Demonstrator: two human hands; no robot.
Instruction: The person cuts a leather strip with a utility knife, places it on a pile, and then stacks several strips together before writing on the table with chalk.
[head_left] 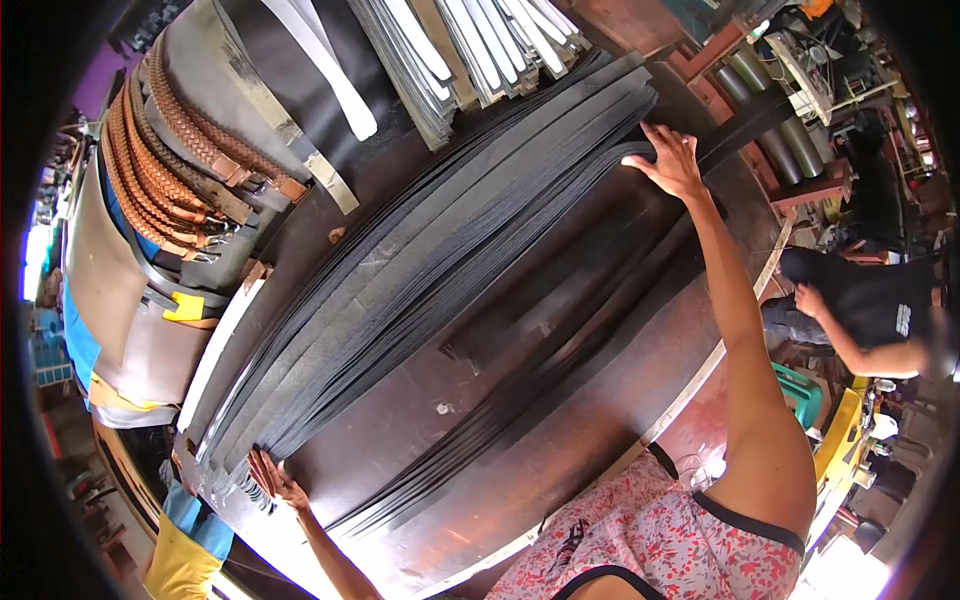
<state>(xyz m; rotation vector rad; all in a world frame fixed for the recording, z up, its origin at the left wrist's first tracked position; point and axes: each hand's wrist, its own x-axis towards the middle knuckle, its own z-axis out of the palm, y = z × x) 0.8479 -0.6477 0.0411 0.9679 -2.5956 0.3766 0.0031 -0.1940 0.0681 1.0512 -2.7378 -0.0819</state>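
Observation:
A long stack of black and dark grey strips [430, 240], which look like leather, lies slantwise across the brown table. At its lower left end, my left hand [280, 480] rests with fingers stretched against the strips' edges. My right hand [672, 162] is at the upper right end, thumb and fingers spread, touching the side of the stack. Neither hand is closed around anything. A second, thinner bundle of black strips [480, 410] lies on the table nearer my body. One dark strip [745, 125] extends past my right hand toward the metal rollers.
Bundles of white-edged strips [480, 50] lie at the table's far side. Braided brown belts [165, 170] rest on rolled material [140, 340] at left. A red frame with metal rollers [780, 130] stands upper right. Another person [860, 310] in a dark shirt is at right.

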